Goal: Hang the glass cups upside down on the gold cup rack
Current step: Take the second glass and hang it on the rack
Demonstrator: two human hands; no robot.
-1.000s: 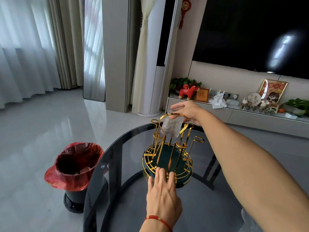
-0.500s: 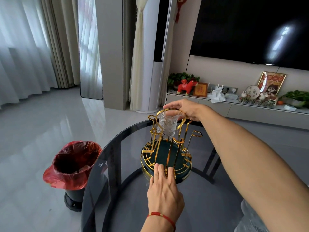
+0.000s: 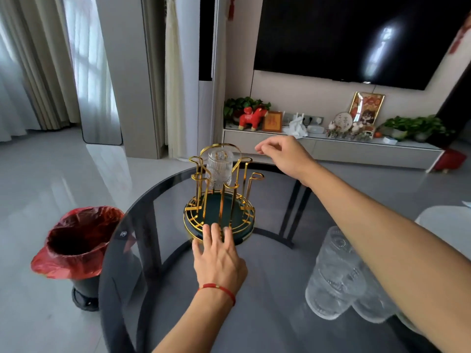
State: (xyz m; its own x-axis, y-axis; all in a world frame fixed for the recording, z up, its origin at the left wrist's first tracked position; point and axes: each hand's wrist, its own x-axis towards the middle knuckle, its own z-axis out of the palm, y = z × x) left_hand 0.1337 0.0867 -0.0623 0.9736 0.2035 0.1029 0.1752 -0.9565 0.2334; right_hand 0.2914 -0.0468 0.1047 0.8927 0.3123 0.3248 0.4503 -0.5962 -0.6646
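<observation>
The gold cup rack (image 3: 219, 200) with a dark green base stands near the far edge of the round dark glass table (image 3: 267, 289). One ribbed glass cup (image 3: 219, 169) hangs upside down on a far peg under the rack's top loop. My left hand (image 3: 219, 258) lies flat, its fingertips on the rack's near rim. My right hand (image 3: 283, 155) hovers to the right of the hung cup, fingers loosely curled, holding nothing. More ribbed glass cups (image 3: 336, 273) stand upside down at the table's right, partly hidden by my right forearm.
A bin with a red bag (image 3: 79, 240) stands on the floor left of the table. A low TV cabinet (image 3: 331, 149) with ornaments and plants runs along the far wall. A white seat (image 3: 446, 225) shows at the right edge.
My right hand has let go of the glass cup, which now hangs on the rack, and has drawn back to the right. My left hand stays on the rack's rim.
</observation>
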